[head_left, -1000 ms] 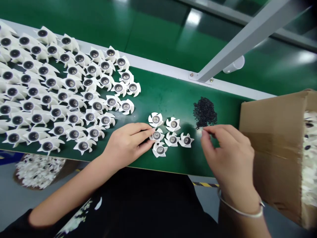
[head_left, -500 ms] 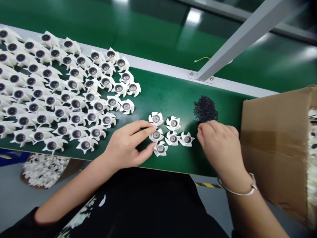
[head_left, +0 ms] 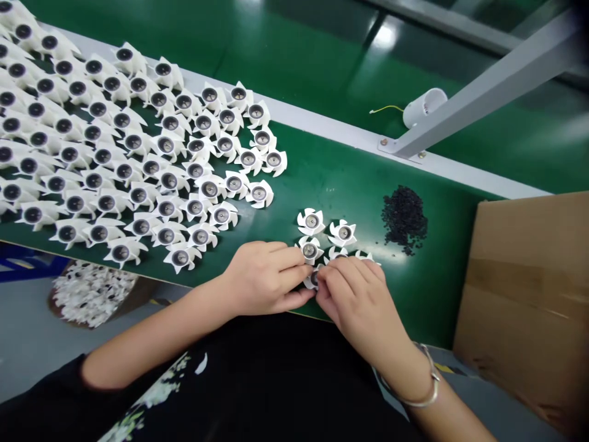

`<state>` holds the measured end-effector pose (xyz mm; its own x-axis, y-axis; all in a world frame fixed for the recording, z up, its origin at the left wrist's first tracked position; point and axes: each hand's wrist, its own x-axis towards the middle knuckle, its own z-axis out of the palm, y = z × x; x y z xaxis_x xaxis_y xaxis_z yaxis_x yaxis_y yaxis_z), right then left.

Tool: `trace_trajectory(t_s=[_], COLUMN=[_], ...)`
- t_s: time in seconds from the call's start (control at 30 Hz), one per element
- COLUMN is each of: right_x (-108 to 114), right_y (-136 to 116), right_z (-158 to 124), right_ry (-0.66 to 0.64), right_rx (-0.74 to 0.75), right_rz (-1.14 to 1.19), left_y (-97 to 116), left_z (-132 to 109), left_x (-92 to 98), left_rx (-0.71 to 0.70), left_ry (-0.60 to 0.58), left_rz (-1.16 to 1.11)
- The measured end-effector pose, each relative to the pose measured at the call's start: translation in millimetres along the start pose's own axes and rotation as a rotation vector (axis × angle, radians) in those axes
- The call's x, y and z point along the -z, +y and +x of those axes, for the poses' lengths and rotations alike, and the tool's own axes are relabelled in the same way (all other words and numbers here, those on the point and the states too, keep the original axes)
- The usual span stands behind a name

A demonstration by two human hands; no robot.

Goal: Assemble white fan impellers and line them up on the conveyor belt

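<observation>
My left hand [head_left: 271, 277] has its thumb and fingers closed on the left side of a white fan impeller [head_left: 313, 279] near the bench's front edge. Over that same impeller, from the right, my right hand [head_left: 361, 291] is pinched; whatever its fingertips hold is hidden. Around them on the green bench lie several more impellers, among them an upper one [head_left: 311, 221] and another to its right [head_left: 343, 232]. My right hand partly covers two of them. A heap of small black pieces [head_left: 405, 218] lies beyond my right hand.
Rows of white impellers [head_left: 105, 156] cover the bench's left part. A cardboard box [head_left: 529, 288] stands at the right. A grey post [head_left: 483, 92] rises from the back rail, with a white cylinder [head_left: 426, 105] behind it. Below the bench at left is a container of white parts [head_left: 92, 291].
My right hand has moved left from the black heap to the front impeller. My left hand has shifted down from the upper impellers to that one. The view has shifted slightly.
</observation>
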<state>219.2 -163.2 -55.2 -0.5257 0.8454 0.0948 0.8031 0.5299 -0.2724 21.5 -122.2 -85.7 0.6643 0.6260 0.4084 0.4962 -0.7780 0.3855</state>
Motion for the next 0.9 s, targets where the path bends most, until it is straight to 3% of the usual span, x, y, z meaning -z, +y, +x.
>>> trace_trajectory(t_s=[0.37,0.5,0.57,0.7,0.83,0.9], right_x=[9.3,15.2,15.6,3.6,-20.3,-28.6], right_y=[-3.1,3.4,9.6,16.2,12.9,10.8], right_z=[-8.5,-22.4,-32.4,-47.7,-36.5,-23.3], right_ry=[-0.025,0.044,0.135,0.371,0.252,0.180], right_rx=[0.157,0.201,0.112,-0.204,-0.291,-0.299], right_rz=[-0.152,-0.138,-0.099,-0.059,0.024,0.068], left_y=[-0.6,-0.9,-1.3,-1.9,-0.8,0.8], left_z=[0.8,-0.4,-2.1,-2.7,8.5,16.8], left_x=[1.2,-0.1,-0.4,4.3,12.9,14.7], left_rx=[-0.005,-0.012,-0.012,0.025,0.061,0.068], left_ry=[0.015,0.021,0.018,0.031,0.110,0.086], left_rz=[-0.016,-0.036,-0.035,-0.101,-0.152,-0.128])
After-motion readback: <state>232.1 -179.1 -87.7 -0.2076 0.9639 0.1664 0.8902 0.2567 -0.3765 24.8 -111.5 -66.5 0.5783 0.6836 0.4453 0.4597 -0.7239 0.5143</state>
